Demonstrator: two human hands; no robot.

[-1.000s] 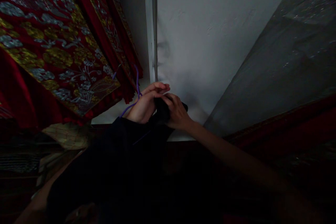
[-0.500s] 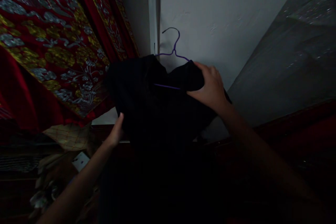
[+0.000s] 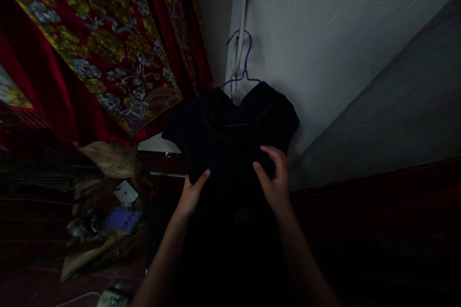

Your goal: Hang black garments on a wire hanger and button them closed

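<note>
A black short-sleeved shirt (image 3: 230,148) is upright on a purple wire hanger (image 3: 246,69); its lower part is lost in the dark. The hanger's hook overlaps a white strip (image 3: 242,5) on the wall, and I cannot tell what it hangs from. My left hand (image 3: 192,194) is at the shirt's left side, thumb over the front and the other fingers mostly hidden behind the cloth. In front of the shirt's right chest, my right hand (image 3: 277,177) is open, thumb and forefinger apart and curved.
Red cloth with gold and silver embroidery (image 3: 118,53) hangs at the left. A pale wall (image 3: 324,48) stands behind the shirt. At lower left, a white phone (image 3: 126,193) and a blurred blue thing (image 3: 122,219) lie among brown items, with a checked cloth (image 3: 111,158) above.
My right hand has let go of the shirt's right shoulder and moved down to the chest. My left hand has shifted inward along the side. The view has turned slightly left.
</note>
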